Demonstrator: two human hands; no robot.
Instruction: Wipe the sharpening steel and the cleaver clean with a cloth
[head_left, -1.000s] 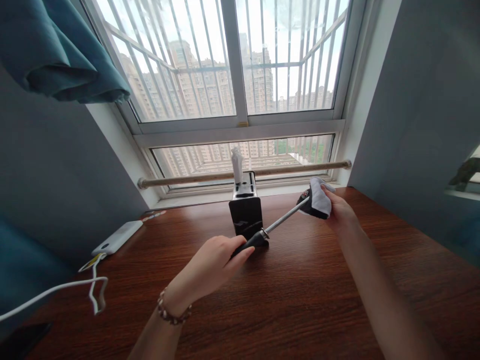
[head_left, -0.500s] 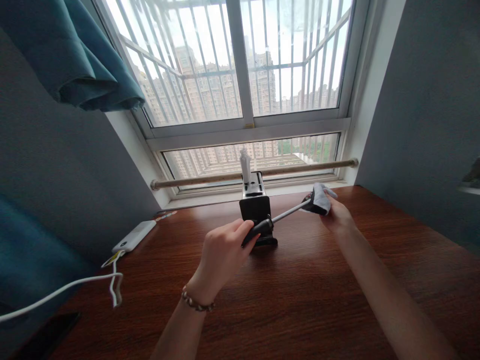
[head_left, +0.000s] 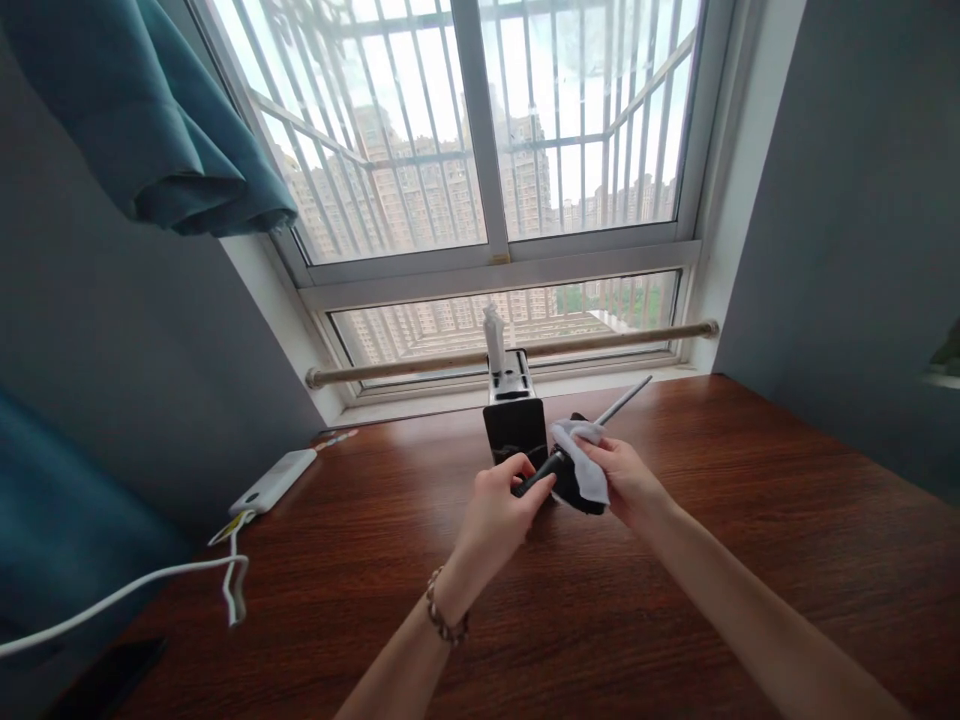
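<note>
My left hand point(head_left: 504, 510) is closed round the black handle of a screwdriver point(head_left: 626, 398), whose metal shaft points up and to the right. My right hand point(head_left: 626, 480) pinches a grey-white and black cloth point(head_left: 589, 470) that is wrapped about the shaft close to the handle. Part of the shaft is hidden under the cloth, and its far end sticks out bare. Just behind both hands stands a black stand point(head_left: 516, 430), its lower part covered by my left hand.
A tissue box point(head_left: 510, 375) with a white tissue sticking up stands behind the stand, near the window. On the left of the wooden table point(head_left: 337, 580) lie a white power bank point(head_left: 274, 480) and a white cable point(head_left: 135, 575). A dark flat object point(head_left: 112, 680) rests at the lower left.
My right hand has slid the cloth along the shaft from the tip end to near the handle, baring the tip. My left hand has shifted slightly right with the screwdriver.
</note>
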